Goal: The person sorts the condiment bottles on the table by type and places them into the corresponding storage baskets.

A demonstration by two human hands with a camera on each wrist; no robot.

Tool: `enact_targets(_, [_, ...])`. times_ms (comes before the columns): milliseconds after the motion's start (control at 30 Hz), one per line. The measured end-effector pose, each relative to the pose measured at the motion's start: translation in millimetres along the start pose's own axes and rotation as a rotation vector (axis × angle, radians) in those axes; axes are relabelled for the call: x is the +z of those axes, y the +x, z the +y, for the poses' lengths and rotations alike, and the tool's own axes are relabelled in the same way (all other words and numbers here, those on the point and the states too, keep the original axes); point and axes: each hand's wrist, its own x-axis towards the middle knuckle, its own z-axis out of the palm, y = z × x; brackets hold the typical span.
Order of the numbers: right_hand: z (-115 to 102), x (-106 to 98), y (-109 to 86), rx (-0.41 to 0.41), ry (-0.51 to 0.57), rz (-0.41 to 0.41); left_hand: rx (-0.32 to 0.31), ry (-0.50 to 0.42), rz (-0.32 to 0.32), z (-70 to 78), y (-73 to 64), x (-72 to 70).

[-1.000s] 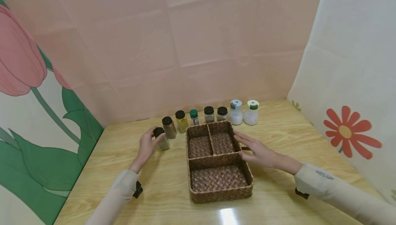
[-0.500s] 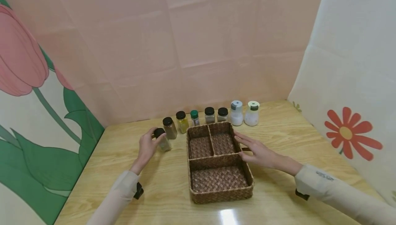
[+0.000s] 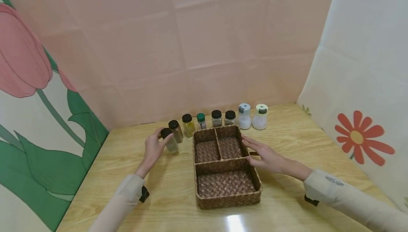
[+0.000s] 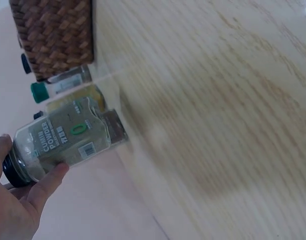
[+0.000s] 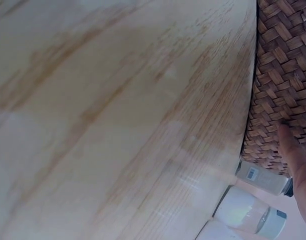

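My left hand (image 3: pixel 153 149) pinches the black-capped neck of a spice jar (image 3: pixel 171 145). In the left wrist view the cumin powder label of this jar (image 4: pixel 63 134) faces the camera; the jar leans, and its base looks raised off the table. To its right stands a brown woven basket (image 3: pixel 227 201) with three compartments, no contents showing in them. Against the right wall of the basket (image 5: pixel 282 75) lies my right hand (image 3: pixel 267 158), its fingers extended along the rim and side. Part of the right hand is cut off in the right wrist view.
Behind the basket runs a row: a brown-filled jar (image 3: pixel 176 132), a yellow-filled jar (image 3: pixel 189 127), a green-capped bottle (image 3: pixel 201 121), two black-capped jars and two white shakers (image 3: pixel 244 118). Cloth hangs behind and beside the wooden table (image 3: pixel 296 133).
My left hand has shifted slightly away from me and to the right, carrying the cumin jar, which tilts a little more. The right hand and the basket look unmoved.
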Motion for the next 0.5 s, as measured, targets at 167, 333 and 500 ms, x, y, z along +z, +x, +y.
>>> enact_targets(167, [-0.7, 0.1, -0.6, -0.005, -0.011, 0.007, -0.001, -0.014, 0.000, 7.7, 0.8, -1.1])
enact_targets(333, [-1.2, 0.2, -0.6, -0.007, -0.031, 0.014, 0.000, -0.013, 0.007, 12.7, 2.1, -1.6])
enact_targets(500, [-0.5, 0.4, -0.6, -0.003, -0.033, 0.012, 0.014, -0.022, 0.011, 19.1, 4.8, -0.8])
